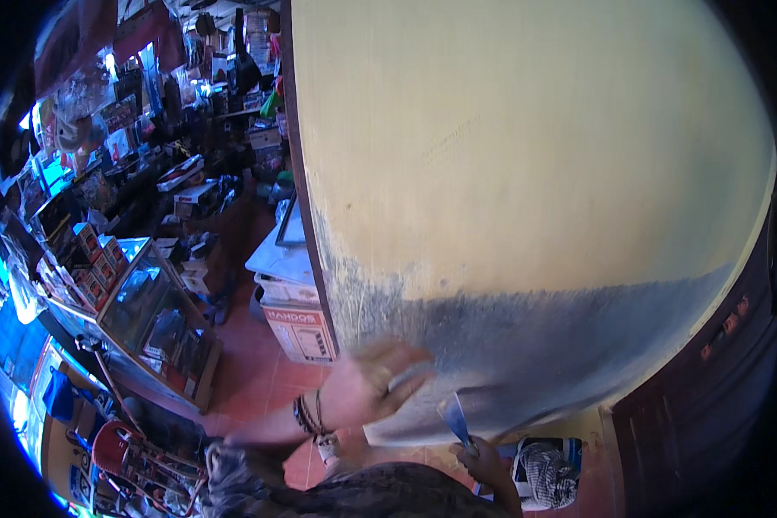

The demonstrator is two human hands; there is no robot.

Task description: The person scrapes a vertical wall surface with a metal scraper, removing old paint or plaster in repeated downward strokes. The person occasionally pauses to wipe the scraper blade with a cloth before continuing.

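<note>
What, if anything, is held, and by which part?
The right hand holds a scraper by its handle, blade upward. The left hand is blurred; nothing held shows in it.

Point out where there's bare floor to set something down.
Red floor tiles lie open between the glass case and the carton. A narrow strip shows between the dark door and the patterned cloth beside the right hand. Crowded: the case top, with small boxes, and the goods piled beyond.
</note>
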